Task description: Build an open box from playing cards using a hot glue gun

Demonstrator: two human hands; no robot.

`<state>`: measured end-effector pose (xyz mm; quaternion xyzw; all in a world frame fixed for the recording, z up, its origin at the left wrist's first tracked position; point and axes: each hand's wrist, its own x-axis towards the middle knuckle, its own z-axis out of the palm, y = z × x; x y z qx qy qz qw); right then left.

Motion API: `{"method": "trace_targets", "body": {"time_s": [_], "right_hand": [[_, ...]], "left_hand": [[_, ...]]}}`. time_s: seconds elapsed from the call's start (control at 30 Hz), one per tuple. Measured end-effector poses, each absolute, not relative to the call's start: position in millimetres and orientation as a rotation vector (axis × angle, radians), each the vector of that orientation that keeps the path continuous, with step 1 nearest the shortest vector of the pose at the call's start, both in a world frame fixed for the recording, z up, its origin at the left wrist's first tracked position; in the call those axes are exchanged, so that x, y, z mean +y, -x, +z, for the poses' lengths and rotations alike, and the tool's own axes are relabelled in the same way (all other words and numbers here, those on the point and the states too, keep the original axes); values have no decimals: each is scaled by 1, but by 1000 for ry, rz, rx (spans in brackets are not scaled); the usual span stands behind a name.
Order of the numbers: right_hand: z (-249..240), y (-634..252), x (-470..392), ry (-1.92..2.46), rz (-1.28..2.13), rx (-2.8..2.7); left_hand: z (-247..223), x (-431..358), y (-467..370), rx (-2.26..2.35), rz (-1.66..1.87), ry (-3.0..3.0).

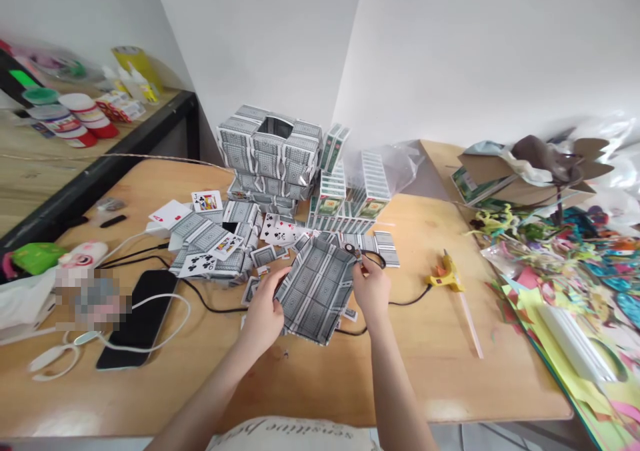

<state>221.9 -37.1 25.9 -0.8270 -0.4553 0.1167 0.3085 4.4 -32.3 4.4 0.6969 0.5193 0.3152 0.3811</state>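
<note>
A panel of joined playing cards (pixel 317 287), with grey patterned backs showing, is held up tilted above the table. My left hand (pixel 266 307) grips its left edge, fingers partly behind it. My right hand (pixel 371 284) is closed on the upper right edge. Black-handled scissors (pixel 373 257) show right beside the right fingertips; whether the hand touches them is unclear. Behind the panel stands a tall structure of folded cards (pixel 270 151) with an opening in its top. Loose cards (pixel 200 264) lie over a lower card block on the left.
Stacked card boxes (pixel 370 187) stand at the back. A yellow glue gun (pixel 447 274) lies right, its cord running behind my hands. At left are a black phone (pixel 137 317) and white cables. Colourful craft scraps (pixel 565 264) cover the far right. A shelf (pixel 165 107) holds tubs and bottles.
</note>
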Motion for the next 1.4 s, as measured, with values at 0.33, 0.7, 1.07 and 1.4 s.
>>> {"method": "trace_targets", "body": {"time_s": [0.33,0.7,1.07,1.4], "right_hand": [[14,-222,-34,2085,297,-1199],[11,-224,-27,2000,345,-1380],[20,-209,-22,2111,330,-1204],[25,-196,-26,2216,190,-1348]], "left_hand": [[2,-30,-5,1312,788,-1784],[72,18,-69,906,595,-2543],[44,63,-114,955,365,-2577],[34,68,-106,863,533,-2325]]}}
